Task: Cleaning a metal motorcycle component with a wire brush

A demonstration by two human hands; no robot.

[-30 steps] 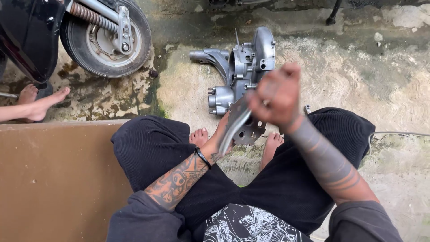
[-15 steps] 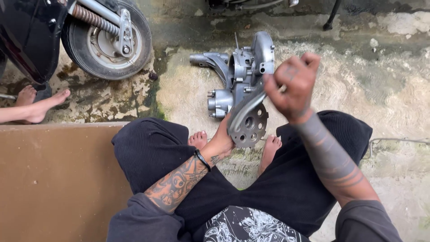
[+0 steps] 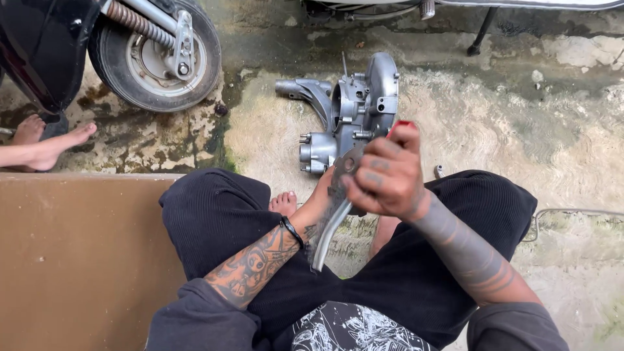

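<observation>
I sit cross-legged with a grey metal cover plate (image 3: 330, 221) over my lap, turned almost edge-on to me. My left hand (image 3: 321, 192) holds the plate from behind; only the wrist, with its black band, shows. My right hand (image 3: 386, 178) is closed in a fist on a red-handled tool (image 3: 402, 125), whose red end sticks out above the fingers. That fist sits against the plate's upper part. On the concrete just beyond lies a grey engine casing (image 3: 354, 110).
A scooter's rear wheel (image 3: 156, 55) stands at the far left, with another person's bare foot (image 3: 45, 146) beside it. A brown step (image 3: 78, 260) lies to my left. A small bolt (image 3: 439, 170) and a thin cable (image 3: 565, 214) lie to the right, a stand leg (image 3: 481, 29) beyond.
My right fist has dropped from its raised position down and to the left, onto the plate. The plate has turned from face-on to nearly edge-on.
</observation>
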